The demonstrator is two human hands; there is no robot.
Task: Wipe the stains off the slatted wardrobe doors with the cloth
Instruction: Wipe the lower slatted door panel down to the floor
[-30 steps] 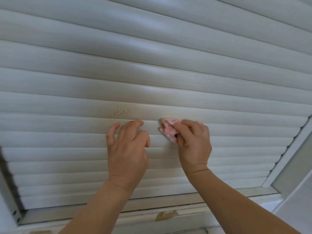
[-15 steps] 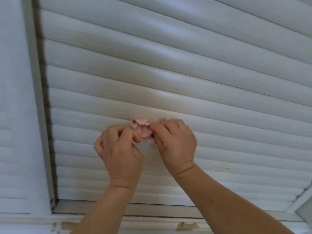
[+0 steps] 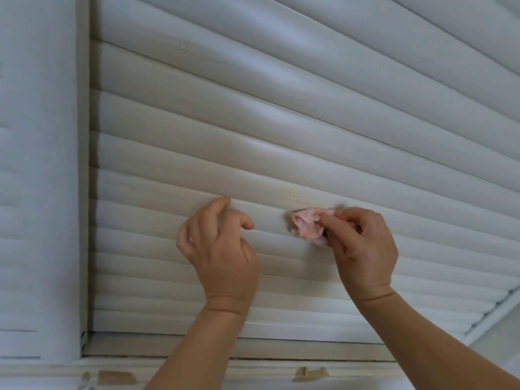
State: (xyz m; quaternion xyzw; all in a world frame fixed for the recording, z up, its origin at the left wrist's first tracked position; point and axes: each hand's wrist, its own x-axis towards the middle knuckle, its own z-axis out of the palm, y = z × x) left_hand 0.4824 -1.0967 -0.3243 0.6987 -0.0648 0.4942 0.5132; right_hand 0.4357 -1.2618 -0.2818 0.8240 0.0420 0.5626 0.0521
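A white slatted wardrobe door [image 3: 281, 122] fills the view. On one slat, a faint speckled stain [image 3: 295, 197] shows just above the cloth. My right hand [image 3: 363, 249] pinches a small crumpled pink-and-white cloth [image 3: 308, 227] and holds it against the slats just below that stain. My left hand [image 3: 222, 249] is to the left of the cloth, apart from it, fingers loosely curled with a fingertip touching a slat edge; it holds nothing.
A second slatted door [image 3: 36, 192] stands at the left, separated by a vertical frame edge [image 3: 84, 192]. The bottom rail [image 3: 168, 361] below has chipped paint patches [image 3: 115, 377]. The door's right frame [image 3: 495, 313] runs diagonally at lower right.
My left hand has let go of the cloth and moved left. My right hand with the cloth has shifted right, uncovering the stain. The view has shifted a little.
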